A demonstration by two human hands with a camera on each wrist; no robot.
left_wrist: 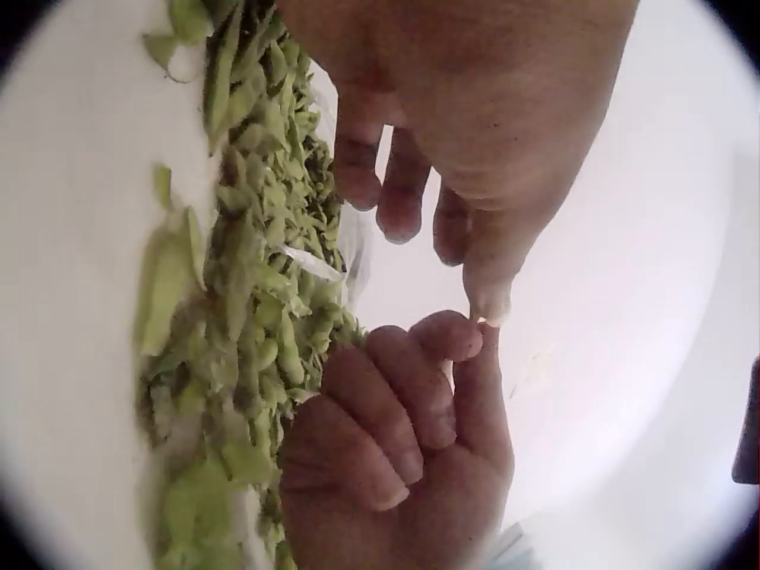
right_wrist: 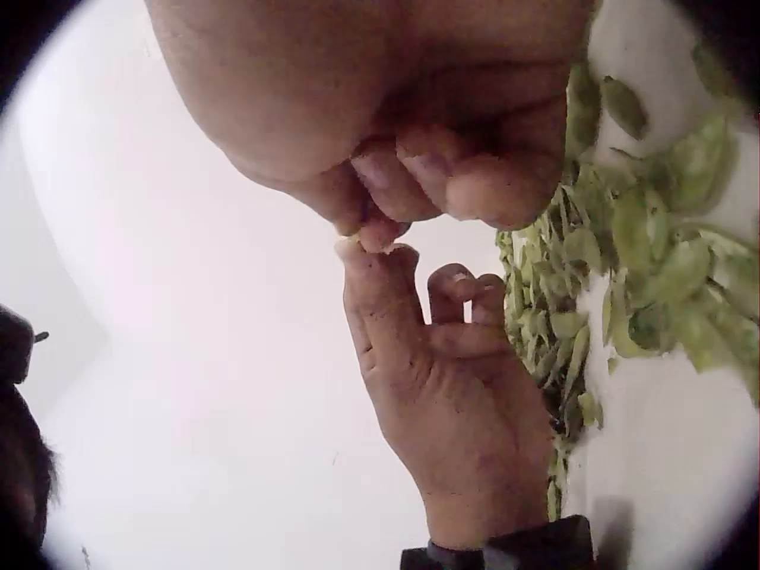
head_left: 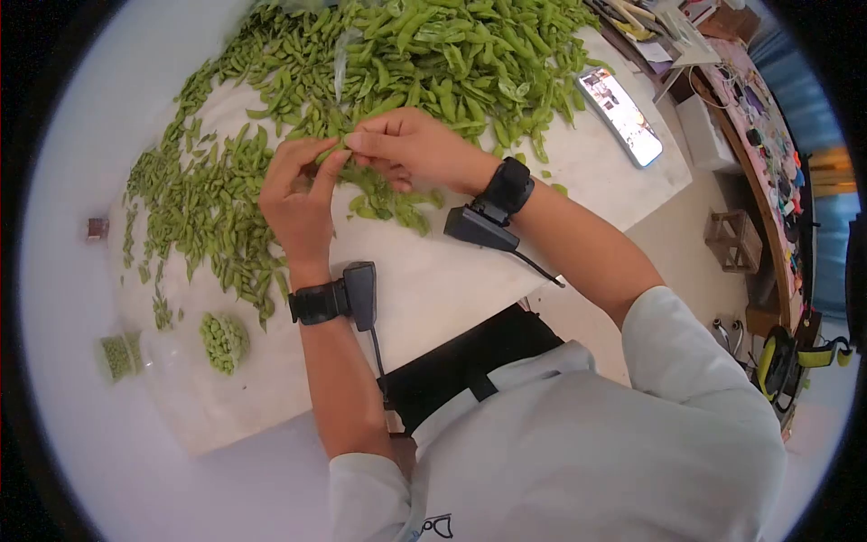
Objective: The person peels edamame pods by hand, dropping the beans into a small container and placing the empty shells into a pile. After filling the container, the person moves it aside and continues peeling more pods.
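Note:
In the head view, the left hand point(head_left: 301, 194) and right hand point(head_left: 417, 152) meet fingertip to fingertip over the table. Between them they pinch a small green pod point(head_left: 341, 144), mostly hidden by the fingers. The left wrist view has the left hand point(left_wrist: 475, 107) above and the right hand point(left_wrist: 398, 475) below, thumbs and index fingers together. From the right wrist, the right hand point(right_wrist: 392, 107) is above the left hand point(right_wrist: 457, 392); a tiny pale bit shows at their tips. Green pods point(head_left: 226, 194) lie spread beside the hands, with a large heap point(head_left: 470, 59) beyond.
A lit phone point(head_left: 621, 116) lies on the table's right side. At the left stand a clear jar of green beans point(head_left: 119, 356) and, beside it, a pile of shelled beans point(head_left: 224, 341). Loose pods point(head_left: 388, 203) lie just below the hands. A cluttered shelf point(head_left: 754, 135) runs along the right.

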